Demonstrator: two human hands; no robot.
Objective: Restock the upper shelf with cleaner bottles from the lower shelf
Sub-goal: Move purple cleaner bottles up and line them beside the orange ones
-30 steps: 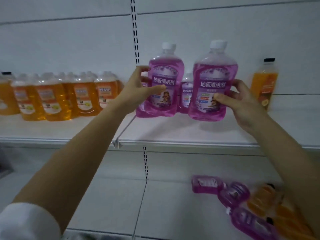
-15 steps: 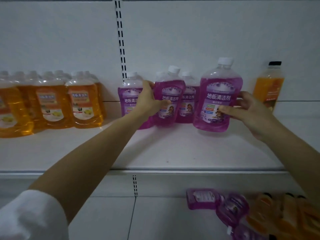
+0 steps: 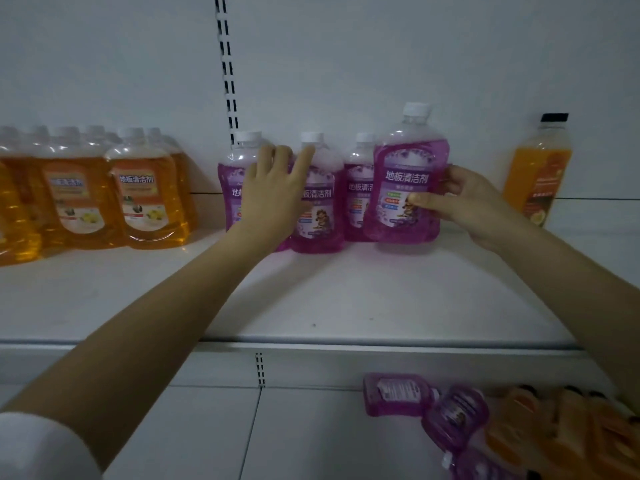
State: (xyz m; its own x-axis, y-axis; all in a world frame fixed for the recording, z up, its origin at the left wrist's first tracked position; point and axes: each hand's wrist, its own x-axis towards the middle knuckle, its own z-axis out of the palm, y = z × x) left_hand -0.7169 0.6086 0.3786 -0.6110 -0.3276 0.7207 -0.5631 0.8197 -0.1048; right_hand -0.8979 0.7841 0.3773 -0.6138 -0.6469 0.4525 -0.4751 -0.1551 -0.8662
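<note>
Right hand: my right hand (image 3: 464,202) grips the held bottle (image 3: 405,188), thumb across the front label and fingers curled behind its right side.
Left hand: my left hand (image 3: 273,199) lies loosely spread against the fronts of the purple row (image 3: 318,216), forefinger up by one neck. It grasps nothing.
Held bottle: purple, white cap, nearly upright, just in front of the row's right end. Its base is at the upper shelf (image 3: 346,299); I cannot tell whether it has touched down.
Step in hand: I judge this to be the placing step, one bottle steadied and one being set.
Next move: I would seat the held bottle flat, slide it far back beside the row, then let go without knocking its neighbours.
Stock left: spare bottles (image 3: 398,393), purple and orange, lie on their sides on the lower shelf (image 3: 207,427), near right.
Beyond: orange bottles (image 3: 145,188) stand far left, and a lone orange bottle (image 3: 540,171) stands far right.
</note>
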